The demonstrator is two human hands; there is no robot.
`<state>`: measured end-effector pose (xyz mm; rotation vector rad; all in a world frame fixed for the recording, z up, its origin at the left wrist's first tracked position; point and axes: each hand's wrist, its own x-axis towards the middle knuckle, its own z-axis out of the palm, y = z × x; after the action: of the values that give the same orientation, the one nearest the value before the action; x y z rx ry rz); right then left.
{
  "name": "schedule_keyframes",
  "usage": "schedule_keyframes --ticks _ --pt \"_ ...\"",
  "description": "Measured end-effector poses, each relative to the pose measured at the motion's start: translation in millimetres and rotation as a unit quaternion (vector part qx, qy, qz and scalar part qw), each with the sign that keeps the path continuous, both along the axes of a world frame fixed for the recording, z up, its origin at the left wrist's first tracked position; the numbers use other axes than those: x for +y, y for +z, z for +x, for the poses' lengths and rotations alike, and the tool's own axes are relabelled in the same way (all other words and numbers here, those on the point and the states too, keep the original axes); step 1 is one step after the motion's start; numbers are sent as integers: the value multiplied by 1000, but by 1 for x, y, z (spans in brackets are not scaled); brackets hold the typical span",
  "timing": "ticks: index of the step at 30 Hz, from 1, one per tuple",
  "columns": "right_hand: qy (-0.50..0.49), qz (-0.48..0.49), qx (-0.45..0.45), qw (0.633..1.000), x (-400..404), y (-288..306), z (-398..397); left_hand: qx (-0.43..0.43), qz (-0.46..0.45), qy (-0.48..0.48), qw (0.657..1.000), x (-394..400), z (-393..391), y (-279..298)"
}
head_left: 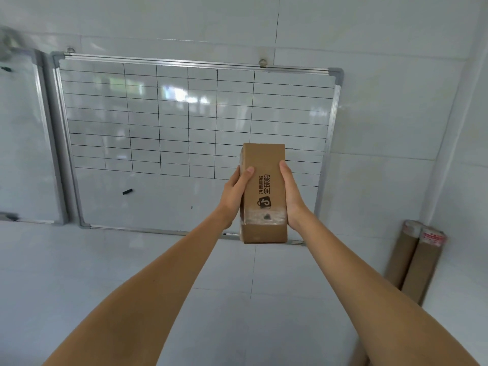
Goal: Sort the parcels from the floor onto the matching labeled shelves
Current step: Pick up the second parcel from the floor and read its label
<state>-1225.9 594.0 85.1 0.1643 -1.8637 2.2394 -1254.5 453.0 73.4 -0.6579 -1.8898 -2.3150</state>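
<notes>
A small brown cardboard parcel [264, 159] with a black printed logo and a strip of clear tape is held up in front of me, long side upright. My left hand [236, 192] grips its left side with the thumb on the front face. My right hand [290, 194] presses flat against its right side. Both arms are stretched forward. No shelf or label is in view.
A gridded whiteboard [169, 122] hangs on the white tiled wall behind the parcel, with a second whiteboard [23, 143] at the left. Two brown cardboard tubes [412, 260] lean in the right corner.
</notes>
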Motion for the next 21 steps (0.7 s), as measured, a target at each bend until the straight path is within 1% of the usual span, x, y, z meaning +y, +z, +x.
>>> schedule_keyframes --ticks 3,6,9,11,12,14,15,16,19,21 --pt "-26 -7 11 1000 -4 1 -3 6 -2 10 1000 -2 -3 2" --pt "-62 -35 22 997 -4 3 -2 28 -11 41 999 -1 -4 5" --pt "-101 -30 -7 994 -6 2 0 55 -13 81 995 0 -3 8" --pt "-121 -27 -9 992 -6 1 -1 55 -22 129 990 2 -3 10" --pt "-136 -28 -5 990 -6 1 -2 55 -31 170 984 3 -3 10" --pt "-173 -27 16 984 -3 3 -5 45 -36 230 972 7 -1 11" --pt "-191 -30 29 981 -1 2 -8 38 -37 232 971 8 1 12" --pt "-204 -36 37 978 0 2 -10 33 -33 210 977 10 3 13" --pt "-243 -52 50 967 -4 5 -12 0 3 100 995 18 9 17" --pt "-256 -48 53 964 -7 7 -12 -22 -31 91 995 21 9 19"
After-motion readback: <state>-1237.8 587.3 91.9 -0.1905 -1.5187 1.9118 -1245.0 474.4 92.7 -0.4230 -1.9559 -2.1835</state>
